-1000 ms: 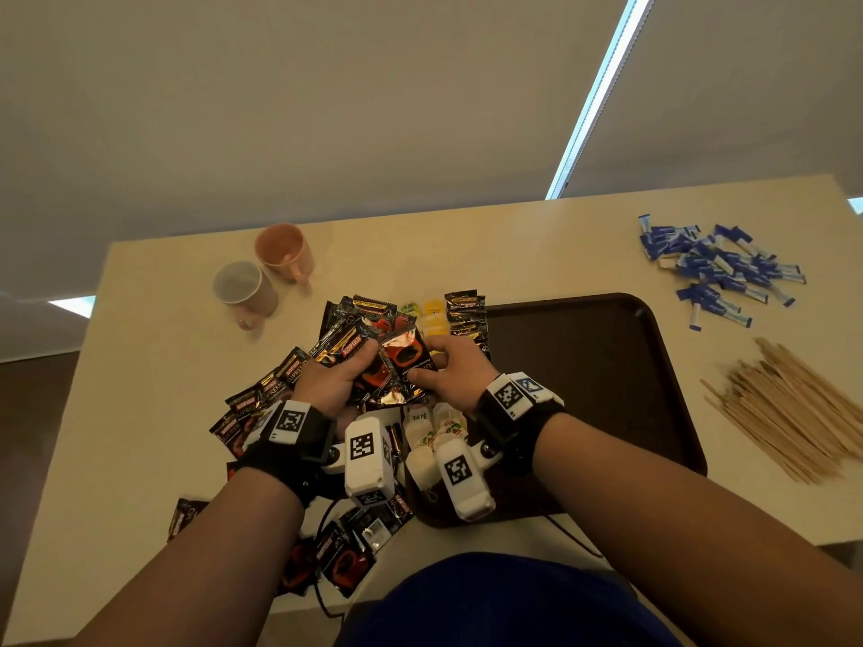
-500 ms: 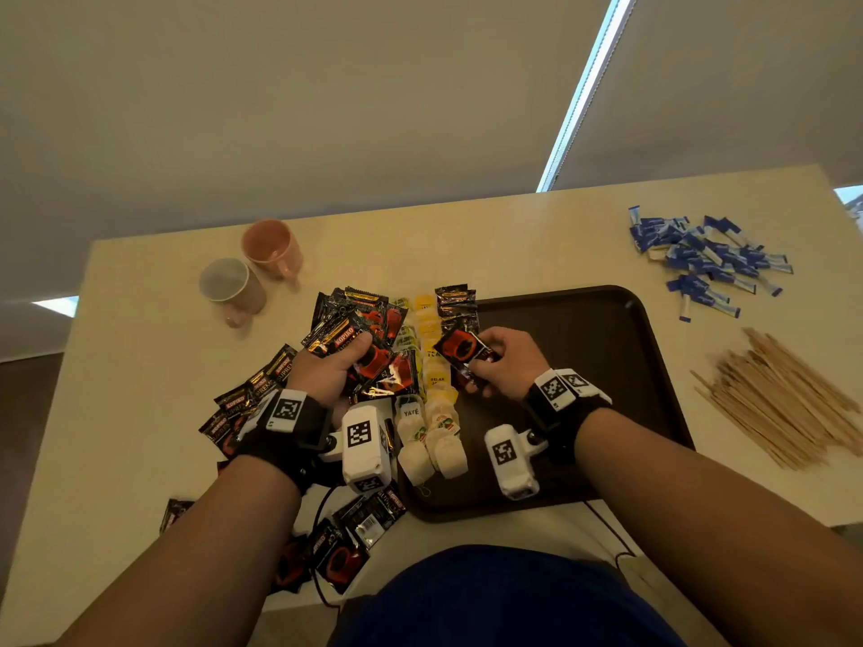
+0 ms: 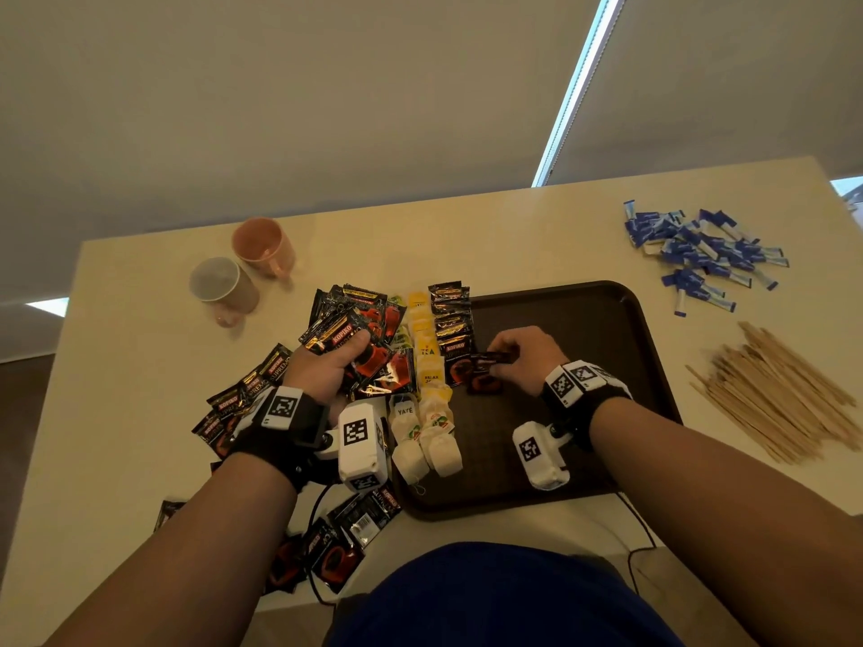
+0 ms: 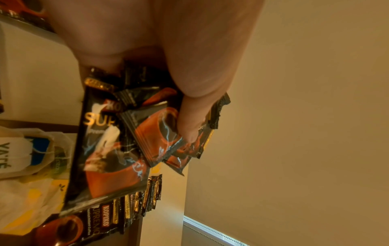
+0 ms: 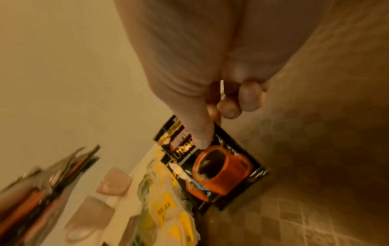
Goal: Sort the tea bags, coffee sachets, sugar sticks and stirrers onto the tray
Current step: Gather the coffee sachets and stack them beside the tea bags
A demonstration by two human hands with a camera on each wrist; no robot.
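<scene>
A dark brown tray [image 3: 607, 319] lies on the table before me. Along its left side run a column of tea bags [image 3: 427, 366] and a row of black coffee sachets [image 3: 450, 315]. My right hand [image 3: 518, 361] pinches one coffee sachet [image 3: 485, 373] [image 5: 212, 166] low over the tray, at the near end of that row. My left hand [image 3: 331, 366] grips a fanned bunch of coffee sachets [image 3: 355, 329] [image 4: 155, 133] above the loose sachet pile [image 3: 243, 399] left of the tray. Blue sugar sticks [image 3: 700, 254] and wooden stirrers [image 3: 784, 394] lie on the table to the right.
Two cups, one pink [image 3: 261, 245] and one grey [image 3: 222, 282], stand at the back left. More coffee sachets [image 3: 345, 539] lie at the table's near edge by a black cable. The right half of the tray holds nothing.
My right hand drew one sachet from the bunch and carried it right and down onto the tray beside the sachet row. The left hand stayed put with its bunch.
</scene>
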